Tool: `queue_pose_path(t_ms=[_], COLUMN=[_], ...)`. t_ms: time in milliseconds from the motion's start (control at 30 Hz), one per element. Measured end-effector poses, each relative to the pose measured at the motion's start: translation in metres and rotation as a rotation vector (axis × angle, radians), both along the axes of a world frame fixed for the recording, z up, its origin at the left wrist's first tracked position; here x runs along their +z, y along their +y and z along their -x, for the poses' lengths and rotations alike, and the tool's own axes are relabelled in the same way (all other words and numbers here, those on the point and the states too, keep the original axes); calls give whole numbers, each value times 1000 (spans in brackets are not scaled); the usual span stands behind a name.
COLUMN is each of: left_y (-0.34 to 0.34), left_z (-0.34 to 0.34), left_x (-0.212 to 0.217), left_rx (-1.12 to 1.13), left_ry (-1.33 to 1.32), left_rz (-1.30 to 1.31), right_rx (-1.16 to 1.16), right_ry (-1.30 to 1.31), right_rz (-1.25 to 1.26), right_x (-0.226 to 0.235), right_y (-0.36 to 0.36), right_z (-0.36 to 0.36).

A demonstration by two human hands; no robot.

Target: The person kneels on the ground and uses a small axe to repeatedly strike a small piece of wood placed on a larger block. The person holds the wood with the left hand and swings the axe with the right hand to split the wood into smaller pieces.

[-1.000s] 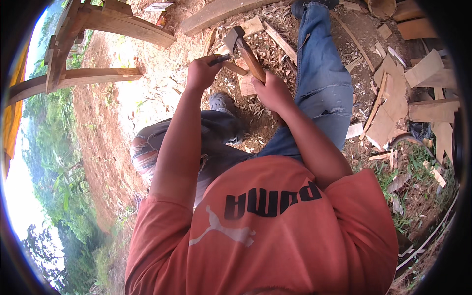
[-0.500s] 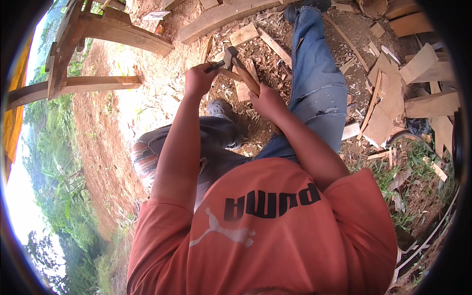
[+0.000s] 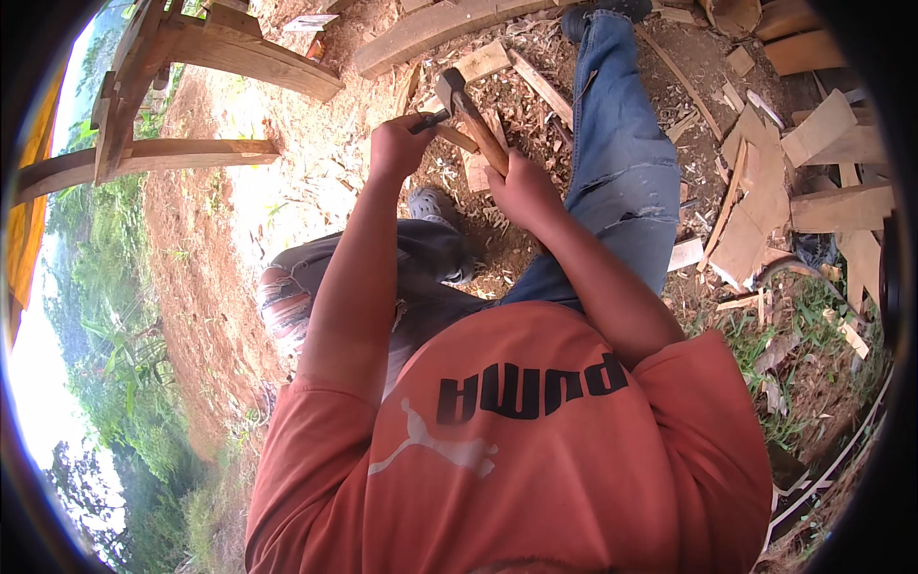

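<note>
My right hand (image 3: 528, 191) is closed around the wooden handle of a hammer (image 3: 480, 131), low on the grip. The dark metal head points away from me, a little beyond my left hand (image 3: 397, 148). That hand is closed on a short dark metal rod (image 3: 432, 121), whose exposed end sticks out rightward, just nearer to me than the hammer head. Its exact kind cannot be made out. A narrow wooden strip (image 3: 457, 139) shows beside the rod, partly behind the hammer handle; whether my left hand touches it is unclear.
Wood chips and offcuts (image 3: 483, 62) litter the ground between my legs. A curved timber beam (image 3: 435, 36) lies ahead. At the left stands a wooden frame (image 3: 206, 153); on the right are piled boards (image 3: 841, 206). My jeans leg (image 3: 622, 172) stretches forward.
The hammer head has lifted away from the dark rod, leaving a visible gap. My hands keep their grips, and the whole view has shifted slightly.
</note>
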State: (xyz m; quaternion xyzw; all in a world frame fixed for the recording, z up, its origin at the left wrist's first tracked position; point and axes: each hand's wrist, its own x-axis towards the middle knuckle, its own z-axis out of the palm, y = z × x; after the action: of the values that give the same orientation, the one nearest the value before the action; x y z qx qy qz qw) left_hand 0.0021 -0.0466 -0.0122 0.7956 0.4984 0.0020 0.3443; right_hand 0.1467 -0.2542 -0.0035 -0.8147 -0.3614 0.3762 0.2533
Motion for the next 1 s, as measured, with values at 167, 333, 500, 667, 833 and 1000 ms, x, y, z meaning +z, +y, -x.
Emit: queue_pose_path(t_ms=[167, 333, 500, 667, 833, 1000], left_y=[0, 2, 7, 11, 8, 8], left_z=[2, 3, -1, 2, 2, 2], left_x=[5, 1, 0, -6, -6, -1], left_rx=[-107, -80, -40, -78, 15, -44], left_ry=[-37, 35, 16, 8, 20, -1], left_rz=[-99, -72, -27, -73, 74, -37], right_rx=[37, 40, 37, 37, -25, 28], right_ry=[-21, -27, 12, -67, 1, -5], right_rz=[-3, 7, 25, 41, -40, 40], right_x=[-7, -25, -5, -68, -24, -55], right_y=[5, -3, 9, -5, 6, -1], right_z=[-4, -1, -8, 4, -6, 2])
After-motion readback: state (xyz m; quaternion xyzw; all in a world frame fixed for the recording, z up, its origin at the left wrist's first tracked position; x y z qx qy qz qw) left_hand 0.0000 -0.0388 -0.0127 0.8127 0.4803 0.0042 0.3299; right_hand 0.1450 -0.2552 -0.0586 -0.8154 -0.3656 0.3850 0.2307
